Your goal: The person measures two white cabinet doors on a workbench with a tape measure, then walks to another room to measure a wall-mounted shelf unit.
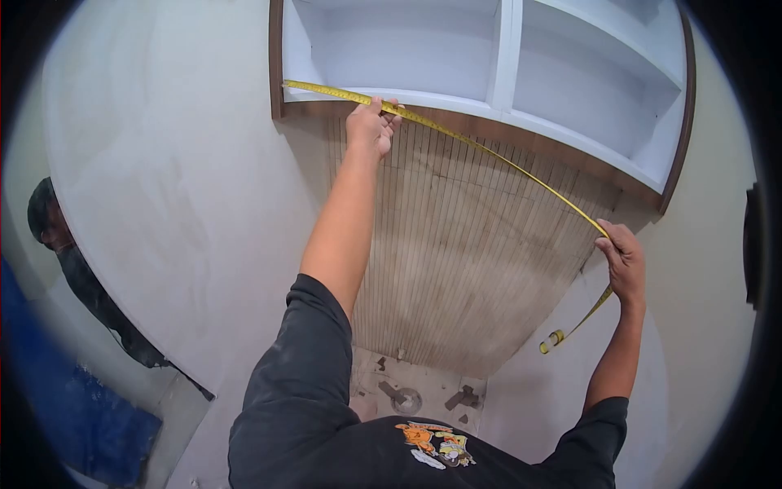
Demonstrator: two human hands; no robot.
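Observation:
A yellow measuring tape (505, 159) stretches from the lower left corner of a white cabinet (464, 104) with a brown outer frame, down to the right. Near its left end, my left hand (373, 128) pinches the tape just below the cabinet's bottom edge. My right hand (623, 259) grips the tape further along, in front of the wall at the right. Below that hand the rest of the tape hangs down and ends in a loose curl.
Beneath the cabinet is a panel of narrow vertical strips (456, 244). Debris lies on the floor (371, 399) below. At the left, another person (85, 277) is partly hidden behind a pale wall edge, above a blue sheet (106, 424).

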